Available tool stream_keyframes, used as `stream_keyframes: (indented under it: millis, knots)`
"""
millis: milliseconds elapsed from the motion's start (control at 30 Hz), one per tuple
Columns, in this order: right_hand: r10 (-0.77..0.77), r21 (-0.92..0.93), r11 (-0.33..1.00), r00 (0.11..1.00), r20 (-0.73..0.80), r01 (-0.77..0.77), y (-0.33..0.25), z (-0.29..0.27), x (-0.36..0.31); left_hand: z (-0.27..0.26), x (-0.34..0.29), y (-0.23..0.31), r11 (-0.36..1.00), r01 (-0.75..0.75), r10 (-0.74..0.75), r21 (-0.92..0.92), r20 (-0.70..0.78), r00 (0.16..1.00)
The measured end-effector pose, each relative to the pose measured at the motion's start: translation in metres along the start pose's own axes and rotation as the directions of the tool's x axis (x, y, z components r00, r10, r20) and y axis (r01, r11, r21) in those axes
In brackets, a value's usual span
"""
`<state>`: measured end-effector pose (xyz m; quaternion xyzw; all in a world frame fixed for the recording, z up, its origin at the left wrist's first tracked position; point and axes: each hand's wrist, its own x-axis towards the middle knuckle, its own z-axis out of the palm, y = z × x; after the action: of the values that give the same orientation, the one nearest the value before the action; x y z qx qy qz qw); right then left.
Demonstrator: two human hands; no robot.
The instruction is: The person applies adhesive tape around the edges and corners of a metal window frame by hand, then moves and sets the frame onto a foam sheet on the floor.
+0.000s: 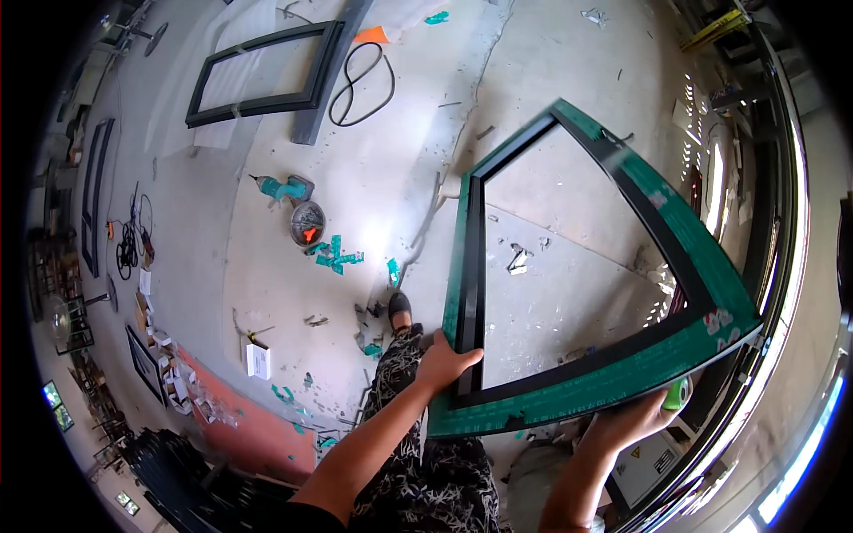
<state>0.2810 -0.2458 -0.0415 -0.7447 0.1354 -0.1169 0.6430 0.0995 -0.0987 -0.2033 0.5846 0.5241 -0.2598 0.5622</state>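
Frame above littered floor, drill leftward

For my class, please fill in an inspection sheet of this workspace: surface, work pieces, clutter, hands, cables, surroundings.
Surface: pale floor, with a crack and scattered debris.
Work pieces: green-and-black frame, raised and tilted; dark frame lies beyond, to the left.
Clutter: teal power tool, round bowl with something orange inside, green scraps, white box.
Hands: left hand grips the raised frame's near left corner; right hand is at its near edge, partly hidden, beside a green item.
Cables: dark tangle at left; black loop, cable or strip unclear.
Surroundings: reddish floor area, small windows at left.
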Motion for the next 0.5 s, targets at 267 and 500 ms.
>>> stream_keyframes:
  millis: [267,500]
  knots:
    - [0.426,-0.066,0.899,0.898,-0.109,-0.434,0.006,-0.058,0.011,-0.062,-0.011,0.071,0.908,-0.060,0.086,0.415,-0.044,0.995]
    - [0.767,0.278,0.592,0.635,0.091,-0.756,0.058,-0.143,-0.001,-0.063,-0.013,0.112,0.794,-0.040,0.112,0.606,-0.082,0.990]
